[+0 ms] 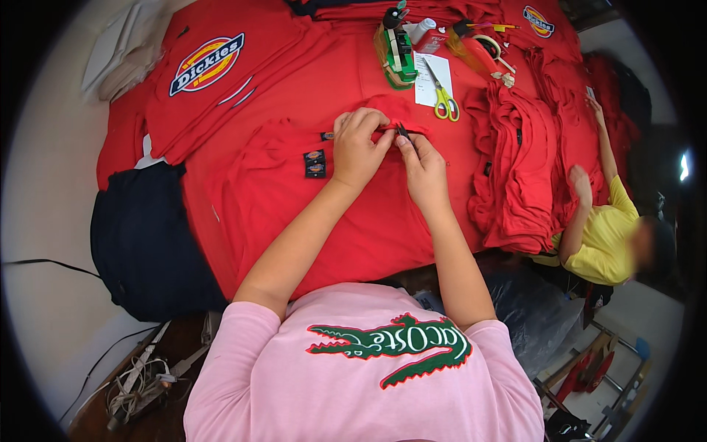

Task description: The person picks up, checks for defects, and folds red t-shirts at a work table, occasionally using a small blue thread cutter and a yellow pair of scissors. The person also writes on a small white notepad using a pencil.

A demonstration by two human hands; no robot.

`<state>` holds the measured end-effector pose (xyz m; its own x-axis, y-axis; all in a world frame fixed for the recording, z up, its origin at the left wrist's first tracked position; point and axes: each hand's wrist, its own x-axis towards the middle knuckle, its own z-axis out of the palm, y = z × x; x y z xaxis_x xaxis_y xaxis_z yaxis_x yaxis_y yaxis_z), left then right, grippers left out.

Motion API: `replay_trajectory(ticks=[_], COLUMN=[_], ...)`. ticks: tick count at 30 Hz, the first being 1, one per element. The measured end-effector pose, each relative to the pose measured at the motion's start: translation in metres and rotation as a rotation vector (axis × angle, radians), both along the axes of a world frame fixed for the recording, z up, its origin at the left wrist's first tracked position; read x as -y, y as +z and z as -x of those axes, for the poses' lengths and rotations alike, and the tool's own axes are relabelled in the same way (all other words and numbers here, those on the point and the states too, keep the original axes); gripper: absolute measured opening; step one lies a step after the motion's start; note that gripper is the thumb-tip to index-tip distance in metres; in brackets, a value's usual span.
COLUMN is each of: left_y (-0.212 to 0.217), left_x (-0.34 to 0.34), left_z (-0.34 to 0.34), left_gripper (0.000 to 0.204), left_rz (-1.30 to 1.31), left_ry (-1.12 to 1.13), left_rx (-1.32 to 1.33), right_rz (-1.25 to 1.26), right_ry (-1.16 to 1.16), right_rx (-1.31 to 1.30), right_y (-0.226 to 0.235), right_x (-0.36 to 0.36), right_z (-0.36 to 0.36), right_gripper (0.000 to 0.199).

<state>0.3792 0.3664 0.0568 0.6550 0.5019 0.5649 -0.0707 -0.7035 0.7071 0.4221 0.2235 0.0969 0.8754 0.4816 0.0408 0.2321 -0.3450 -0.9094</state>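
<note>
A red shirt [294, 199] lies flat in front of me on a table covered with red garments. My left hand [359, 145] pinches the fabric at the shirt's collar [394, 110]. My right hand [421, 166] is beside it, gripping a small dark tool [404, 135] whose tip points at the collar seam. Both hands touch each other at the neckline. Two small dark labels [314, 163] lie on the shirt just left of my left hand.
Green-handled scissors [442, 96] on a white paper, a green tape dispenser [395, 51], a white bottle and tape rolls sit at the back. Stacked red shirts [515, 169] lie right, where another person in yellow [604, 236] handles them. A dark garment [143, 243] hangs at the left.
</note>
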Motion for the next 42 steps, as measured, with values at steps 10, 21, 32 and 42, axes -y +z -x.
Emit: replay_trajectory(ticks=[10,21,32,42], left_y=[0.003,0.005,-0.009,-0.027], left_x=[0.001,-0.005,-0.078,-0.105], left_z=[0.003,0.005,0.073,0.113], left_gripper=[0.016,0.016,0.05,0.08], left_rz=[-0.03,-0.046,-0.123,-0.097], left_ry=[0.01,-0.039,-0.071,-0.152], left_rx=[0.014,-0.006,-0.303,-0.483], right_rz=[-0.079,-0.058,0.212,0.615], right_ry=[0.019,-0.03,0.24,0.355], right_rx=[-0.056,-0.16,0.115,0.174], right_y=[-0.002,-0.008,-0.031,-0.03], right_x=[0.004,0.01,0.004,-0.029], right_z=[0.0,-0.011,-0.086,-0.108], right_gripper=[0.024,0.024,0.119,0.102])
